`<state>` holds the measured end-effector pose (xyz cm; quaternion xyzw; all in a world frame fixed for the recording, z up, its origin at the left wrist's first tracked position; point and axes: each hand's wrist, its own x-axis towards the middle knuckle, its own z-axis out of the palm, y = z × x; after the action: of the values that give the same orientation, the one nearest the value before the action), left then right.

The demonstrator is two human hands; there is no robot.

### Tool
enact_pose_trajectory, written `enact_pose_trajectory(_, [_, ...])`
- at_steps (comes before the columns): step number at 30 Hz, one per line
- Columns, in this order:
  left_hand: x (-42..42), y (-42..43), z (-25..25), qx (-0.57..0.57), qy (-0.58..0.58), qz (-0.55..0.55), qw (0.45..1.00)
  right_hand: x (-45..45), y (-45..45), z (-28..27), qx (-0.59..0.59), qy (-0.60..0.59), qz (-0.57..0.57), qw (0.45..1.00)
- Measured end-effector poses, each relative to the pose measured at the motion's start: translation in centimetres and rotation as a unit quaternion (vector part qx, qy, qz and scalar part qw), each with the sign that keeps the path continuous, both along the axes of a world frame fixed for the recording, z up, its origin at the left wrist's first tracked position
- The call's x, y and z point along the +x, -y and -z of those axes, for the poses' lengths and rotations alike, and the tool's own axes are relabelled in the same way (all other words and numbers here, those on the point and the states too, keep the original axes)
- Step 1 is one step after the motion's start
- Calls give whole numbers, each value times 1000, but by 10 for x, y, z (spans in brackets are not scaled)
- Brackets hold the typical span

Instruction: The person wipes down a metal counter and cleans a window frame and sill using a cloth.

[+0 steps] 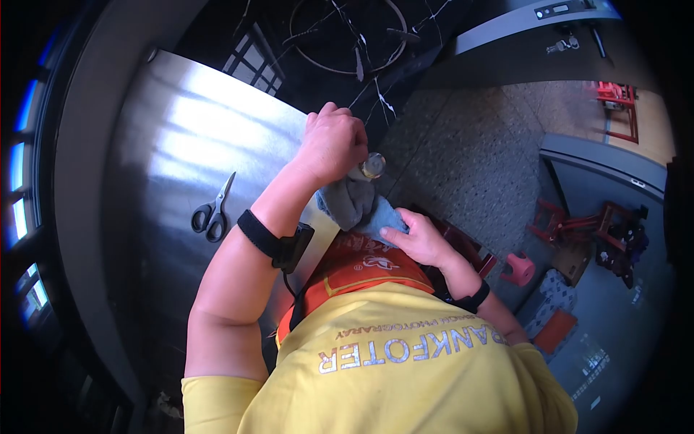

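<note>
My left hand point(334, 143) is closed, with curled fingers, around a small shiny object point(372, 166) that looks like a glass jar or bottle; its round end shows below the knuckles. Just under it hangs a grey-blue cloth point(348, 202), bunched up close to the object. My right hand point(421, 239) pinches the cloth's lighter blue end between thumb and fingers. Black-handled scissors point(215, 210) lie with blades together on the metal tabletop point(195, 123), left of my left forearm.
Beyond the metal table is a black, white-veined surface point(376, 94) with a ring-shaped frame point(347, 71). On the right are a speckled floor point(463, 137), a pink stool point(517, 268), dark red stools point(614, 224) and a cardboard box point(571, 262). A red apron point(361, 264) covers my lap.
</note>
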<state>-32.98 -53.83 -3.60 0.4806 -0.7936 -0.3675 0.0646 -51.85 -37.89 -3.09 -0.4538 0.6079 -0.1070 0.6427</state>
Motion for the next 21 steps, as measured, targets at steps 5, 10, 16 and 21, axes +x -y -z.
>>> enact_pose_trajectory(5, [6, 4, 5, 35, -18, 9, 999, -3, -2, 1, 2, -4, 3, 1000])
enact_pose_trajectory(10, [-2, 7, -2, 67, 41, -2, 997, -1, -2, -1, -12, 5, 19, 1000])
enact_pose_trajectory(16, [3, 9, 3, 57, 33, 26, 997, -6, -4, 7, -5, 9, 25, 1000])
enact_pose_trajectory(21, [2, 10, -5, 71, 66, -3, 995, -6, -3, 10, -8, 5, 17, 1000])
